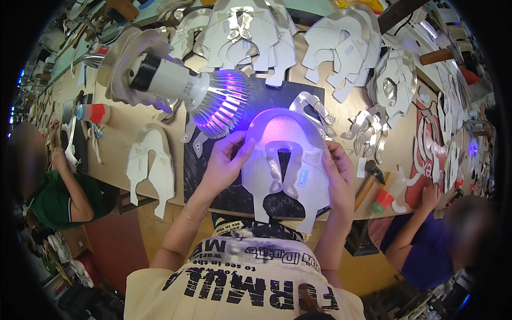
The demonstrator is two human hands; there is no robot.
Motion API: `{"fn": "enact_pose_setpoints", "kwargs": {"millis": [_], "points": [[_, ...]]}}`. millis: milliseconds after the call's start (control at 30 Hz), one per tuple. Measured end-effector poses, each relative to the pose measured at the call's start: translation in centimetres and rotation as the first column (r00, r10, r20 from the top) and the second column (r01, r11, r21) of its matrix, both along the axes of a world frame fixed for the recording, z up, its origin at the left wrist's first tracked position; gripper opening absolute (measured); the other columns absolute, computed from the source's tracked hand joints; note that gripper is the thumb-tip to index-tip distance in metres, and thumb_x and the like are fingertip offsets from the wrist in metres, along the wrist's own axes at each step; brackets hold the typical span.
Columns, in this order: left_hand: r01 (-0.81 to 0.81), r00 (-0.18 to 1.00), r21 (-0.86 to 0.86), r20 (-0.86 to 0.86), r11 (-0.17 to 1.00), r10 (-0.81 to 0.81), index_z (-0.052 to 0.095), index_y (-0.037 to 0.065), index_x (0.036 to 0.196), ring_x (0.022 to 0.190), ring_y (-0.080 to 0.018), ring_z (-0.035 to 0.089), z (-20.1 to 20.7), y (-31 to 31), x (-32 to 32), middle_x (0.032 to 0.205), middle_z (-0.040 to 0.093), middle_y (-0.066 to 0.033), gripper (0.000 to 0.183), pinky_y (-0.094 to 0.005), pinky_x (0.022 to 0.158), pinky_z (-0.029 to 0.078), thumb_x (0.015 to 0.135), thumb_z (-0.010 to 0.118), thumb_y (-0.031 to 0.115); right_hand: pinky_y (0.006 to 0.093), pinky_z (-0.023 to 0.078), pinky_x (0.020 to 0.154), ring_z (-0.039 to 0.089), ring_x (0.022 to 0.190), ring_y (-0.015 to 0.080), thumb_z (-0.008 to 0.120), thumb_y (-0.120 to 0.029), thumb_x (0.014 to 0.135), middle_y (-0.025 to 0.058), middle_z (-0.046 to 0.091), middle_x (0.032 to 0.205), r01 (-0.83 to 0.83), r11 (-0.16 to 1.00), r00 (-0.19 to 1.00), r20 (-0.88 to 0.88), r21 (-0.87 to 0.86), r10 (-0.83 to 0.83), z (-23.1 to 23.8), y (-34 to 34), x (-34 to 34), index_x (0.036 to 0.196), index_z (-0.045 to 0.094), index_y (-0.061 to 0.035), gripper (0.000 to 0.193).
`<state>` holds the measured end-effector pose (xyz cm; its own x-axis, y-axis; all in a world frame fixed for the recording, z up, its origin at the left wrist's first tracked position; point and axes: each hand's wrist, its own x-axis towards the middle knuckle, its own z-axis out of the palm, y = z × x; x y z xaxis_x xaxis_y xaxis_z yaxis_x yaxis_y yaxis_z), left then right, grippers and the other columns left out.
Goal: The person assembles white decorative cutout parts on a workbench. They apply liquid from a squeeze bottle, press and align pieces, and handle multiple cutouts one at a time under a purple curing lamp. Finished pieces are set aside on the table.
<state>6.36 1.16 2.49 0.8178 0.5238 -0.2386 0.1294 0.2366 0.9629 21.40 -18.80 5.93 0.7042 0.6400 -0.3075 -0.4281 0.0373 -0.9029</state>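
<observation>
2 hands gripped a white shoe upper (288, 170) under the purple lamp (213, 98). We pinched its edges with our left hand (224, 165) and right hand (338, 178) over the counter (114, 133).

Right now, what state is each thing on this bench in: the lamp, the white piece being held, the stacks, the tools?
Lamp: lit, glowing violet, aimed at the held piece.
White shoe-upper piece: held flat over the dark mat, its top edge under the light.
Left hand: gripping the piece's left edge.
Right hand: pressing its right edge.
Dark mat: lying flat, partly covered.
Stacked white pieces: piled loosely.
Hammer: lying unused.
</observation>
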Motion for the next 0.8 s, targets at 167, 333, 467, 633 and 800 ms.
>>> {"fn": "enact_pose_setpoints", "kwargs": {"millis": [167, 333, 467, 633, 800], "points": [[-0.014, 0.996, -0.017, 0.09, 1.0, 0.015, 0.064, -0.001, 0.115, 0.087, -0.0051, 0.053, 0.7, 0.2, 0.4, 0.095, 0.063, 0.0025, 0.027, -0.0215, 0.079, 0.044, 0.099, 0.061, 0.02, 0.0236, 0.046, 0.089, 0.059, 0.103, 0.0083, 0.054, -0.016, 0.102, 0.0045, 0.065, 0.111, 0.033, 0.987, 0.998, -0.066, 0.159, -0.023, 0.8, -0.5, 0.1, 0.123, 0.054, 0.0001, 0.026], [-0.016, 0.977, -0.298, 0.199, 0.955, 0.078, 0.064, 0.0, 0.122, 0.093, -0.0046, 0.057, 1.7, -0.3, 0.8, 0.105, 0.068, 0.0003, 0.028, -0.0231, 0.084, 0.046, 0.1, 0.059, 0.018, 0.0255, 0.046, 0.093, 0.06, 0.106, 0.0104, 0.054, -0.016, 0.101, 0.0068, 0.065, 0.115, 0.088, 0.977, 0.995, -0.052, 0.192, -0.079, 1.0, -0.7, 0.0, 0.125, 0.053, 0.0011, 0.029], [0.071, 0.979, -0.411, 0.203, 0.909, 0.016, 0.065, 0.001, 0.122, 0.093, -0.0034, 0.058, 2.9, -0.8, 1.2, 0.107, 0.068, 0.0007, 0.028, -0.023, 0.085, 0.047, 0.102, 0.057, 0.019, 0.0262, 0.046, 0.095, 0.061, 0.107, 0.012, 0.054, -0.014, 0.1, 0.008, 0.064, 0.118, 0.121, 0.965, 0.989, -0.114, 0.232, -0.096, 1.3, -1.4, 0.2, 0.126, 0.053, 0.0018, 0.03], [0.121, 0.977, -0.386, 0.208, 0.915, -0.041, 0.066, 0.001, 0.121, 0.092, -0.0025, 0.057, 4.8, -1.7, 1.7, 0.106, 0.068, 0.0017, 0.03, -0.0225, 0.084, 0.047, 0.103, 0.055, 0.022, 0.0269, 0.046, 0.096, 0.061, 0.108, 0.0137, 0.054, -0.012, 0.1, 0.009, 0.063, 0.121, 0.133, 0.957, 0.986, -0.128, 0.259, -0.102, 1.1, -2.3, 0.6, 0.127, 0.052, 0.0025, 0.031], [0.152, 0.968, -0.411, 0.245, 0.899, -0.051, 0.065, 0.002, 0.122, 0.093, -0.0021, 0.055, 4.7, -2.1, 1.6, 0.105, 0.068, 0.002, 0.03, -0.0222, 0.084, 0.047, 0.102, 0.056, 0.023, 0.0277, 0.047, 0.096, 0.061, 0.109, 0.0144, 0.056, -0.012, 0.099, 0.0093, 0.062, 0.123, 0.16, 0.956, 0.977, -0.18, 0.246, -0.117, -0.1, -3.4, 0.8, 0.131, 0.051, 0.0028, 0.035]]}}
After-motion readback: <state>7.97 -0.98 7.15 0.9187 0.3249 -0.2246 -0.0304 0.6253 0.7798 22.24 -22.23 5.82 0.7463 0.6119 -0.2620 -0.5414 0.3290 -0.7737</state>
